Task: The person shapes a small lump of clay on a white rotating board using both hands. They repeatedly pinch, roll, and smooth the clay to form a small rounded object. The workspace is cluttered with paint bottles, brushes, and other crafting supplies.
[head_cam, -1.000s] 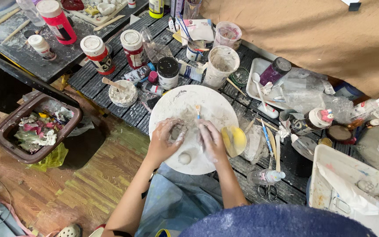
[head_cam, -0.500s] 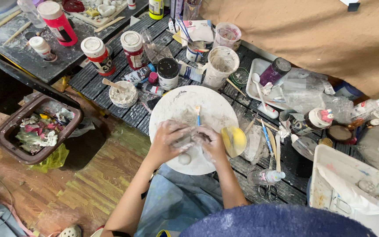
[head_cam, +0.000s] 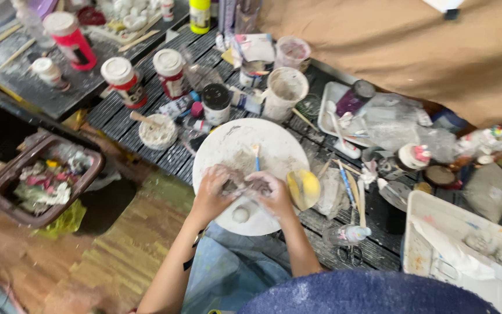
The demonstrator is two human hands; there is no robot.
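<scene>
Grey-brown lump of clay [head_cam: 245, 185], damp-looking and uneven, pressed between both hands over the near half of a round white board [head_cam: 233, 145] on the dark slatted table [head_cam: 117, 125]. Left hand [head_cam: 215, 189] cupped against the lump's left side, fingers curled onto it; right hand [head_cam: 273, 192] closed over its right side, knuckles up, so clasped from both sides rather than lying loose. Surface of the lump dull and smeared, its exact shape hidden by the fingers. Just below the hands, on the same board, one small pale clay ball [head_cam: 240, 214], apart from the lump. One blue-handled brush [head_cam: 257, 156] lying on the board above the hands. One yellow sponge [head_cam: 304, 188] at the board's right edge, just beside the right hand. Beyond the board, three red jars with white lids [head_cam: 124, 81], one black-lidded jar [head_cam: 216, 103], one tall whitish cup [head_cam: 284, 92], and one small bowl of white paste [head_cam: 157, 131] with a stick in it. To the right, a few more brushes and sticks [head_cam: 351, 189] side by side, too blurred for a firm count, and one white tray [head_cam: 335, 110] under crumpled clear plastic. On the floor to the left, one brown basket [head_cam: 36, 180] filled with scraps. At lower right, one white tub [head_cam: 466, 256], smeared inside.
</scene>
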